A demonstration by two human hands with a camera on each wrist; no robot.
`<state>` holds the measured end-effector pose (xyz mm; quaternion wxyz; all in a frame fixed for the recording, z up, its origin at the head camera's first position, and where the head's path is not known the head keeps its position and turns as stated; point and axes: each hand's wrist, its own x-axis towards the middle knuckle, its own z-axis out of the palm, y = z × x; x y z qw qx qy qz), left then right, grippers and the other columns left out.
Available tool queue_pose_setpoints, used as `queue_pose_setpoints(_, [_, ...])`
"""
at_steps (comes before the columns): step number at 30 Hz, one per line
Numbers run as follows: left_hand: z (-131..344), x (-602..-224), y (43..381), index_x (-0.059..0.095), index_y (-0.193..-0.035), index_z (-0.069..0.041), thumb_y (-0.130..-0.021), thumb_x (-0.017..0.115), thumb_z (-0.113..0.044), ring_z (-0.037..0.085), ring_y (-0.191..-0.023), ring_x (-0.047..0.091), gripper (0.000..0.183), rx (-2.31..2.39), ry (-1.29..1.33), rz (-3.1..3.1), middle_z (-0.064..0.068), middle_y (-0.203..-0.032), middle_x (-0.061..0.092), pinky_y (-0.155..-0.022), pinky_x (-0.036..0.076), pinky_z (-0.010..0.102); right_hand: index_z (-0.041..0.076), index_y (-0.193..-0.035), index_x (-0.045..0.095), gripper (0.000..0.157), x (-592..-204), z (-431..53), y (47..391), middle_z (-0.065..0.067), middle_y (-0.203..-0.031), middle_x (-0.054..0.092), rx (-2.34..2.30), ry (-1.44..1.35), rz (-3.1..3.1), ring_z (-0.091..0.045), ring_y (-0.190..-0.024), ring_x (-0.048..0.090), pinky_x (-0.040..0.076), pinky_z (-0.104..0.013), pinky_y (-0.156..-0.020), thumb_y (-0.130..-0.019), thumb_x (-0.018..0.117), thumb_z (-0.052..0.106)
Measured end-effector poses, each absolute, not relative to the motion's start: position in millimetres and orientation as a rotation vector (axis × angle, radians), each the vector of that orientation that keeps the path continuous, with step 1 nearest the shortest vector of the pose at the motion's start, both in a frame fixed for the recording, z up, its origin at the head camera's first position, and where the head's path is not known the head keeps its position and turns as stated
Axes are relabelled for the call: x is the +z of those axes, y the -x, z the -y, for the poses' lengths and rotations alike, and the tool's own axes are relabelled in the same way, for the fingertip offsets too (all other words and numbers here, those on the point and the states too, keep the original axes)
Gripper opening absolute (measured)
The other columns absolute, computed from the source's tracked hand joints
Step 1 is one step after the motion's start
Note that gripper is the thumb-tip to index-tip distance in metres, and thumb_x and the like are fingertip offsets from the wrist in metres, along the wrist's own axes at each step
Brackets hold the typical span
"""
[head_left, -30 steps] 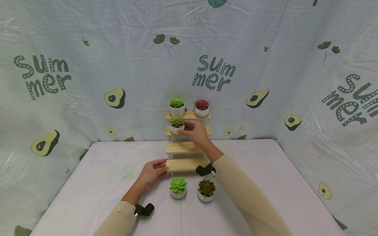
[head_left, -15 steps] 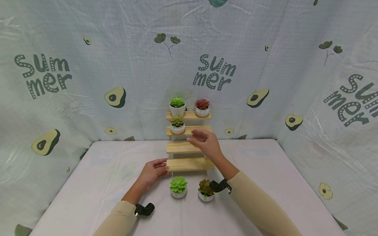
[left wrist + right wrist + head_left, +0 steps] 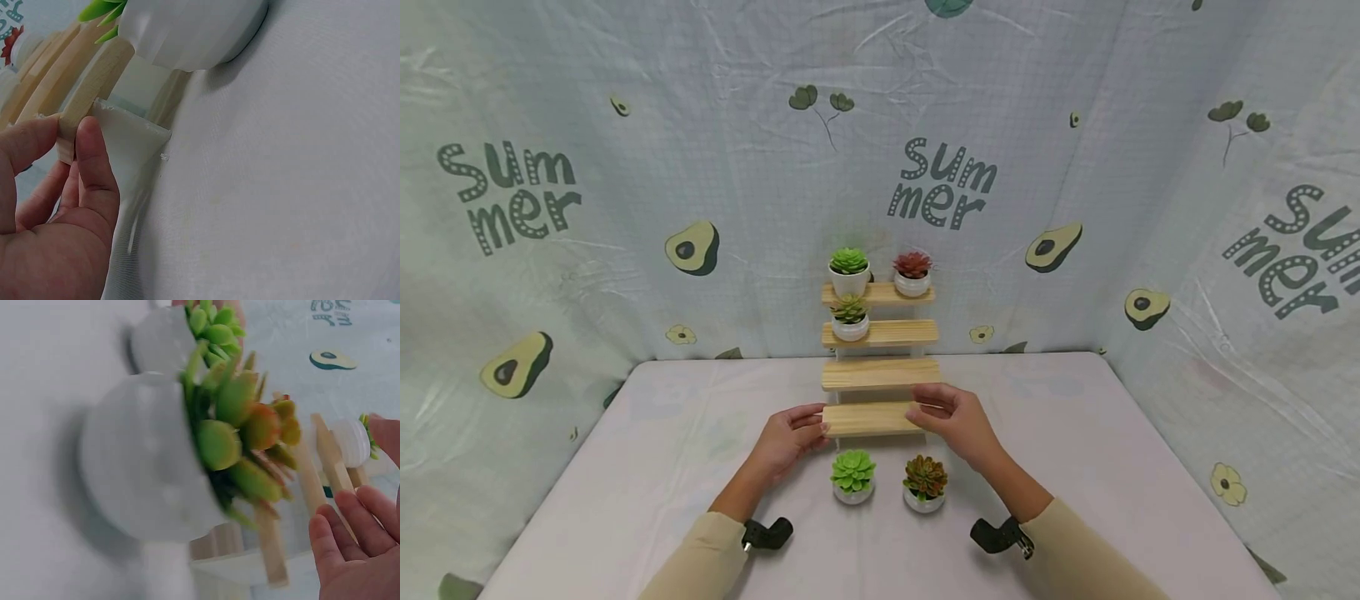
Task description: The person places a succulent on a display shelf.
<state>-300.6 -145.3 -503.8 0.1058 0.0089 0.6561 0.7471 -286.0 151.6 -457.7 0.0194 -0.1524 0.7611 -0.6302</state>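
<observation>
A stepped wooden shelf stand point(image 3: 880, 375) stands at the back of the table. My left hand point(image 3: 790, 440) pinches the left end of its lowest board point(image 3: 78, 115) between thumb and fingers. Over that board's right end is my right hand point(image 3: 955, 421), fingers relaxed and holding nothing. On the top board are a bright green succulent point(image 3: 849, 271) and a red succulent point(image 3: 913, 273), both in white pots. A yellowish-green succulent point(image 3: 850, 317) sits at the left of the second board. In front of the stand, a light green succulent point(image 3: 853, 477) and a brownish-green succulent point(image 3: 924, 483) rest on the table.
A pale cloth covers the table point(image 3: 685, 467). Behind and beside it hangs a printed curtain point(image 3: 760, 183) with avocados and lettering. A black wrist camera point(image 3: 996, 535) is strapped near each sleeve.
My right hand has let go of the yellowish-green succulent on the second board and moved down and right to the lowest board. The left hand has stayed in place.
</observation>
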Motion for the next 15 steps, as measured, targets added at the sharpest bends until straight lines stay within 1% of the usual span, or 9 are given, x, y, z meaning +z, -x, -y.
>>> queue_pose_setpoints(2, [145.5, -503.5, 299.9, 0.048, -0.131, 0.005, -0.086, 0.064, 0.000, 0.013, -0.082, 0.065, 0.048, 2.203, -0.022, -1.930, 0.006, -0.099, 0.065, -0.075, 0.059, 0.029, 0.006, -0.127, 0.057, 0.055, -463.4, -155.5, 278.1, -0.017, -0.131, 0.056, -1.949, 0.487, -2.350, -0.033, -0.121, 0.053, 0.052, -0.024, -0.092, -0.080, 0.075, 0.028])
queue_pose_setpoints(4, [145.6, -503.2, 299.3, 0.048, -0.132, 0.005, -0.086, 0.064, 0.001, 0.013, -0.082, 0.065, 0.049, 2.205, -0.020, -1.925, 0.006, -0.099, 0.065, -0.075, 0.059, 0.028, 0.006, -0.127, 0.057, 0.053, -468.9, -158.2, 270.5, -0.016, -0.131, 0.056, -1.928, 0.507, -2.351, -0.032, -0.121, 0.053, 0.051, -0.029, -0.095, -0.081, 0.075, 0.025])
queue_pose_setpoints(7, [145.8, -502.8, 298.8, 0.048, -0.132, 0.005, -0.086, 0.064, 0.001, 0.013, -0.082, 0.065, 0.049, 2.208, -0.019, -1.928, 0.005, -0.099, 0.065, -0.075, 0.059, 0.028, 0.007, -0.127, 0.057, 0.052, -476.5, -160.2, 261.4, -0.013, -0.129, 0.058, -1.903, 0.562, -2.365, -0.032, -0.121, 0.053, 0.047, -0.039, -0.100, -0.081, 0.075, 0.024])
queue_pose_setpoints(10, [145.6, -502.4, 298.1, 0.049, -0.131, 0.005, -0.086, 0.064, 0.001, 0.013, -0.082, 0.065, 0.047, 2.214, -0.014, -1.935, 0.005, -0.098, 0.065, -0.074, 0.059, 0.028, 0.009, -0.126, 0.058, 0.052, -483.0, -161.3, 254.5, -0.009, -0.128, 0.059, -1.917, 0.606, -2.357, -0.033, -0.122, 0.052, 0.042, -0.046, -0.104, -0.080, 0.076, 0.023])
queue_pose_setpoints(12, [145.2, -502.4, 297.8, 0.050, -0.130, 0.004, -0.086, 0.063, 0.002, 0.013, -0.082, 0.065, 0.047, 2.221, -0.008, -1.932, 0.005, -0.098, 0.065, -0.074, 0.059, 0.028, 0.011, -0.125, 0.058, 0.052, -487.2, -162.6, 250.6, -0.007, -0.128, 0.059, -1.930, 0.612, -2.358, -0.035, -0.122, 0.051, 0.042, -0.047, -0.103, -0.078, 0.077, 0.022])
queue_pose_setpoints(15, [145.4, -502.6, 297.3, 0.049, -0.131, 0.005, -0.086, 0.063, 0.002, 0.013, -0.082, 0.066, 0.047, 2.219, -0.018, -1.931, 0.006, -0.098, 0.065, -0.075, 0.058, 0.028, 0.011, -0.126, 0.058, 0.053, -492.2, -165.4, 245.2, -0.009, -0.130, 0.058, -1.947, 0.609, -2.343, -0.037, -0.124, 0.049, 0.043, -0.045, -0.102, -0.077, 0.078, 0.020])
